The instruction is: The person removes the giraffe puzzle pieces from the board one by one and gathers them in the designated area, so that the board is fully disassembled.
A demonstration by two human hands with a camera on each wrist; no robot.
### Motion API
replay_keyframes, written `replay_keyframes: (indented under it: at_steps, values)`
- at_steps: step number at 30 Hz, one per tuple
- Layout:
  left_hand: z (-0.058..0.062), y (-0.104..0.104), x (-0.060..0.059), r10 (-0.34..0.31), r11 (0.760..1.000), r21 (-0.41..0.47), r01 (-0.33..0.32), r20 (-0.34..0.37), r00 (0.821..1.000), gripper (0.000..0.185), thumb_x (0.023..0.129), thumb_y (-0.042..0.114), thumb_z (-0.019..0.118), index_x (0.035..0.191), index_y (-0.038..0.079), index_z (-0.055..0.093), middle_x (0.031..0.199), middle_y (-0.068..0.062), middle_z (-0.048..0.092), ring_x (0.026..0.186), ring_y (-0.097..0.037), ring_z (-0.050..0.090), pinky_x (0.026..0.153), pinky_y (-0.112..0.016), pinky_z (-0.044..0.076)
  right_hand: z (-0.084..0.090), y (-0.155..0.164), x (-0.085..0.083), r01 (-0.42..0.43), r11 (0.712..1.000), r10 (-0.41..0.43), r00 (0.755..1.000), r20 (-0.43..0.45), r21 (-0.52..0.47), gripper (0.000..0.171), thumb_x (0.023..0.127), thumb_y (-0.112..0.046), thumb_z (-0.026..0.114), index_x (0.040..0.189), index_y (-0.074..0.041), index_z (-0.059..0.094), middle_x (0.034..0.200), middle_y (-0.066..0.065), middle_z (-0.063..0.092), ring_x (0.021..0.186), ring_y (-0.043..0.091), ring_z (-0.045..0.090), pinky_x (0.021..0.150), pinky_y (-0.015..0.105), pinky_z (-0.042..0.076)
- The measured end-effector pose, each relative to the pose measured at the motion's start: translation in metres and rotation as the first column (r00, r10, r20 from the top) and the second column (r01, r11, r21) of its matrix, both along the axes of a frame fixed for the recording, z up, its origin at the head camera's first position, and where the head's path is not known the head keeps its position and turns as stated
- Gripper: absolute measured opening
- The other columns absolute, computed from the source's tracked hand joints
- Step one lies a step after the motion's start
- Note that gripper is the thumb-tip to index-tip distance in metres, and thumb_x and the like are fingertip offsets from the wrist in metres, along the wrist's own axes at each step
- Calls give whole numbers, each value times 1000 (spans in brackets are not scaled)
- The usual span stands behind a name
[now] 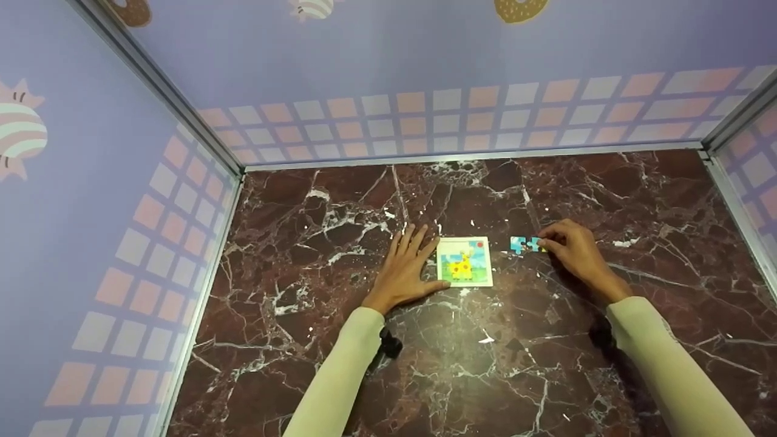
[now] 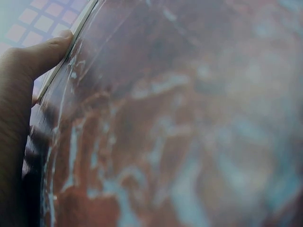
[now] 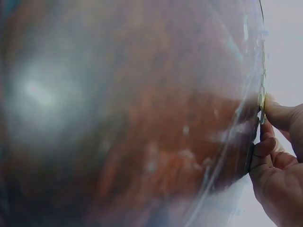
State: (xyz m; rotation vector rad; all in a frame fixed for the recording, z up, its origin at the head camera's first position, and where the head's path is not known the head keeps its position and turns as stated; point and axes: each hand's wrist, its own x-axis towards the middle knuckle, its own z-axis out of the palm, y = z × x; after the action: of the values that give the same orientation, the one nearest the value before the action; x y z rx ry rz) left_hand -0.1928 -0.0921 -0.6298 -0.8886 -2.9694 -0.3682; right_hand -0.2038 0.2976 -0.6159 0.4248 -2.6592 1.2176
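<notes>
A square jigsaw puzzle (image 1: 465, 262) in a pale frame lies on the table, with a yellow giraffe on blue and green. My left hand (image 1: 403, 270) rests with spread fingers along its left side, the thumb on the lower left edge. In the left wrist view the thumb of that left hand (image 2: 35, 61) shows at the frame's edge. To the right of the puzzle lie blue jigsaw pieces (image 1: 518, 245) close together. My right hand (image 1: 573, 247) pinches the rightmost jigsaw piece (image 1: 535, 244), partly covering it; the right wrist view shows the fingertips (image 3: 277, 113) at its edge.
Brown marbled tabletop (image 1: 485, 364) with white veins spreads around both hands. A lilac back wall (image 1: 413, 54) with pink and white squares closes the far side, and a similar wall (image 1: 103, 200) stands at left. Another panel (image 1: 749, 155) bounds the right.
</notes>
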Motion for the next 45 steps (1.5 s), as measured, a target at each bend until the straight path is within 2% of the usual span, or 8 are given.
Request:
replay_keyframes:
  at_steps: [8, 16, 30, 39, 45]
  values:
    - [-1, -1, 0, -1, 1000, 6, 2, -13, 1000, 101, 84, 88, 39, 162, 24, 25, 169, -11, 13, 155, -38, 5, 125, -56, 3, 2, -1, 1, 21, 999, -22, 999, 27, 25, 11, 89, -6, 76, 99, -1, 76, 92, 10, 66, 75, 17, 60, 63, 11, 45]
    - [-2, -1, 0, 5, 1000, -8, -5, -5, 1000, 100, 85, 87, 39, 163, 26, 22, 170, -11, 11, 156, -36, 3, 125, -56, 2, 2, -2, 3, 24, 999, -25, 999, 29, 39, 11, 89, -6, 76, 100, -3, 76, 91, 8, 65, 74, 17, 60, 61, 13, 45]
    - [-2, 0, 0, 12, 1000, -19, -12, 10, 1000, 101, 84, 88, 37, 163, 27, 22, 170, -9, 8, 156, -35, 0, 125, -55, 0, 6, -6, 8, 67, 998, -67, 997, 25, 8, 10, 91, -7, 75, 101, -3, 77, 92, 8, 67, 77, 17, 61, 64, 11, 45]
    - [-2, -1, -1, 14, 1000, -4, -14, 0, 1000, 101, 84, 88, 37, 162, 27, 24, 170, -9, 9, 156, -35, 2, 125, -55, 0, 16, -16, 13, 20, 999, -20, 1000, -22, 30, 11, 91, -7, 75, 101, -3, 76, 94, 7, 68, 78, 14, 60, 66, 15, 45]
    - [-2, -1, 0, 12, 1000, 14, -12, 8, 1000, 100, 84, 88, 39, 162, 26, 25, 170, -9, 10, 156, -35, 2, 125, -55, 0, 22, -26, 13, -47, 997, 48, 999, -17, 57, 14, 88, -6, 77, 101, -2, 76, 96, 8, 69, 83, 18, 61, 71, 29, 50]
